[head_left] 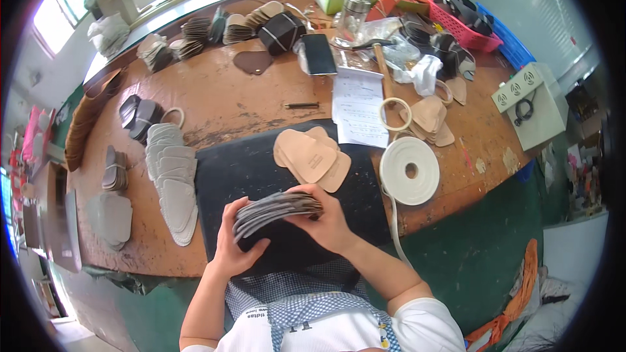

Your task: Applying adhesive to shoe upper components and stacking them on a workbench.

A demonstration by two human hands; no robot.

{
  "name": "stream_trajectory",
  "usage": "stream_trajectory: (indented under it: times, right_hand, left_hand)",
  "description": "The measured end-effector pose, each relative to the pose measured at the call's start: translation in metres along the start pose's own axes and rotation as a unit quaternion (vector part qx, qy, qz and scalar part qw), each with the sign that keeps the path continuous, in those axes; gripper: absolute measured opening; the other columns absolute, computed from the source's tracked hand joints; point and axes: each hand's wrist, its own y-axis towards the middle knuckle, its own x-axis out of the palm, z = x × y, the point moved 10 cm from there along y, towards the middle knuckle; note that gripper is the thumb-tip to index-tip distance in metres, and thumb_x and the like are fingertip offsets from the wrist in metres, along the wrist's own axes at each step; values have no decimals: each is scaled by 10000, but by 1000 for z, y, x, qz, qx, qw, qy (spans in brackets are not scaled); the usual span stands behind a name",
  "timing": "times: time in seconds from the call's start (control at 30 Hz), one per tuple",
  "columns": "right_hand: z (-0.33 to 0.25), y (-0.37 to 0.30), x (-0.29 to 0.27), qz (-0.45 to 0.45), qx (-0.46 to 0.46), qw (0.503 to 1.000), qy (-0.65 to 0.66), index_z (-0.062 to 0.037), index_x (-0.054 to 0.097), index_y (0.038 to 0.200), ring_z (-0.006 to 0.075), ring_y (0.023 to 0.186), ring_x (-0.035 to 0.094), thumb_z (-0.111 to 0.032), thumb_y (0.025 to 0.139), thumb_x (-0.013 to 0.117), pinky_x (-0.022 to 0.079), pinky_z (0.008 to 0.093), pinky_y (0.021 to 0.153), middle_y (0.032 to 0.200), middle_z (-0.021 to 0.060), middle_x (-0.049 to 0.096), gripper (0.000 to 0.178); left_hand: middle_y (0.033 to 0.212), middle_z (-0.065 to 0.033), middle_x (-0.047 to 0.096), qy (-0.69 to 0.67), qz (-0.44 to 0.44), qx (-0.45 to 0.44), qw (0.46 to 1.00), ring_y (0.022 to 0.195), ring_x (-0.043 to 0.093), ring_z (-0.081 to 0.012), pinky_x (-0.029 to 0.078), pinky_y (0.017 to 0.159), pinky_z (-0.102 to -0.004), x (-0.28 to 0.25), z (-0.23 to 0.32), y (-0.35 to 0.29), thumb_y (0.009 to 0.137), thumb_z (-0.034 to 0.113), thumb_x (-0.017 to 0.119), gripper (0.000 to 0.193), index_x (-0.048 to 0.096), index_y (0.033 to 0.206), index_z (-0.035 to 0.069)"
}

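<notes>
A stack of thin grey leather pieces [277,211], seen edge-on and slightly curved, is held between my two hands above the near part of a black mat [225,169]. My left hand [237,244] grips its left end, thumb below and fingers behind. At the right end, my right hand [329,218] is closed round the stack. Just beyond it, several tan rounded leather pieces [312,158] lie overlapping on the mat. Left of the mat, a fanned row of light grey pieces [173,176] lies on the wooden table [228,101].
On the right lie a white tape roll [409,171], a tape ring [395,113] and more tan pieces [429,117]. A written paper sheet [360,107], a hammer [383,68] and a phone-like black slab [318,54] lie farther back. Bundled pieces [282,32] line the far edge beside a pink basket [464,26].
</notes>
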Motion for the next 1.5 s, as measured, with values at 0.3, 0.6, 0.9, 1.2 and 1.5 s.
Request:
stream_trajectory:
  times: [0.3,0.6,0.9,1.2,1.5]
  right_hand:
    - [12,13,9,-13,1,989,-147,24,571,1279,236,1038,689,-180,823,858,542,349,920,1128,147,707,576]
    - [43,43,17,2,129,990,63,34,515,1336,187,1092,643,-70,871,780,536,313,947,1211,115,646,545]
    - [57,145,66,8,68,969,-237,59,470,1335,382,1152,645,-304,898,771,507,436,973,1246,263,646,643]
    - [30,122,54,37,-8,950,-310,71,379,1442,389,1160,639,-302,941,726,519,435,972,1352,300,564,714]
    - [27,114,35,42,70,950,-300,81,316,1495,262,1077,660,-357,926,759,558,377,885,1311,251,569,844]
  left_hand:
    - [1530,-196,429,359,11,-50,932,1482,336,-392,263,1219,-554,-25,-15,-46,839,125,753,611,498,1385,27]
    - [1019,-156,650,109,249,-224,936,971,622,-351,509,890,-437,-89,-58,-67,870,-56,634,132,631,976,23]
    - [1302,-176,573,312,318,-95,890,1242,531,-390,425,1069,-457,-129,-21,-57,827,-45,633,368,590,1186,26]
    - [1411,-181,503,366,276,-151,876,1292,475,-393,410,1093,-471,-142,-78,-61,813,74,787,648,490,1388,40]
    - [1443,-191,472,347,300,-167,873,1326,452,-394,399,1120,-462,-142,-85,-61,784,63,801,687,486,1395,45]
